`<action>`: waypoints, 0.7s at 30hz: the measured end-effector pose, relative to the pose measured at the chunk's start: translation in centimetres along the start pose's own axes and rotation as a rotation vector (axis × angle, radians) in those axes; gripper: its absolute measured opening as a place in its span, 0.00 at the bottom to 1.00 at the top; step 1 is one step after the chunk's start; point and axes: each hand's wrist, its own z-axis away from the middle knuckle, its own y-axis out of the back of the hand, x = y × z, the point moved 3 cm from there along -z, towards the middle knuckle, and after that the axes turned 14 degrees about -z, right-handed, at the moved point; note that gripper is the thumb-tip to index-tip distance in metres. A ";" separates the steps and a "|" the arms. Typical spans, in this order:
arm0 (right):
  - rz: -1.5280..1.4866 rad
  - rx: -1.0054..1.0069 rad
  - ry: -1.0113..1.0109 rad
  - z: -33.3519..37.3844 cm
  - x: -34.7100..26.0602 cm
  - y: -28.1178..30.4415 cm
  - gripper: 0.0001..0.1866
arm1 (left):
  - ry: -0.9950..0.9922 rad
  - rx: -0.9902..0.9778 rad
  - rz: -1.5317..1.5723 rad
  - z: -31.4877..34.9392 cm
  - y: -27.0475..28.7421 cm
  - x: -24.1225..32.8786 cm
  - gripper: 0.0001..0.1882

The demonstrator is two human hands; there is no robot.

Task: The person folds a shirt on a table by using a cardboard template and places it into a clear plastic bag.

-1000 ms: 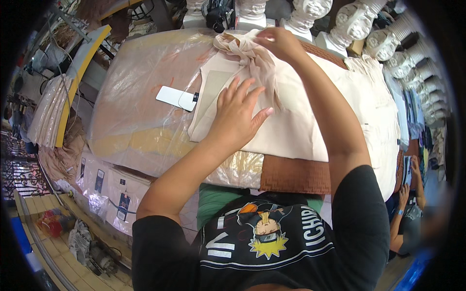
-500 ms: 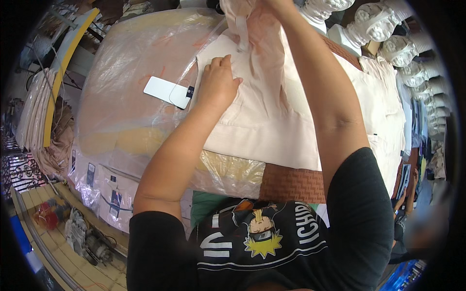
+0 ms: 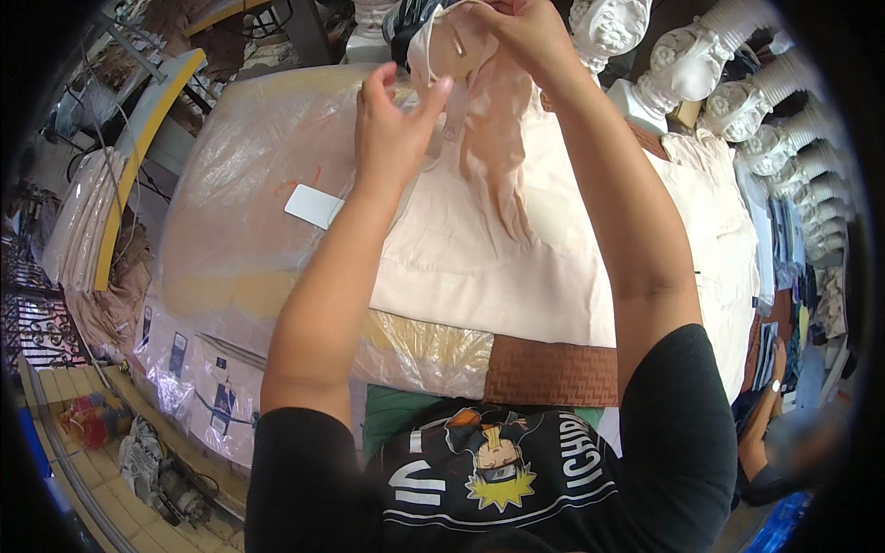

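Pinches the raised end of the pale garment [image 3: 489, 138] with right hand [image 3: 536, 39], over far side of the table [image 3: 553, 373]; holds left hand [image 3: 392, 134] wide beside it. Seems to arrange the lifted part; probably needs a careful left grip on its edge.
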 end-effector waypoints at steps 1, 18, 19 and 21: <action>0.021 0.007 0.003 0.6 -0.8 0.4 0.09 | -0.039 0.084 0.039 -0.9 0.0 1.1 0.26; 0.804 -0.470 0.644 7.2 -5.9 0.4 0.11 | -0.234 -0.194 -0.077 -4.7 1.9 6.8 0.10; 0.938 -0.464 0.587 7.1 -5.9 0.5 0.11 | -0.191 -0.248 -0.119 -4.5 2.2 7.5 0.11; 1.203 -0.449 0.466 7.0 -6.3 0.9 0.11 | -0.231 -0.252 -0.152 -4.2 2.2 7.5 0.11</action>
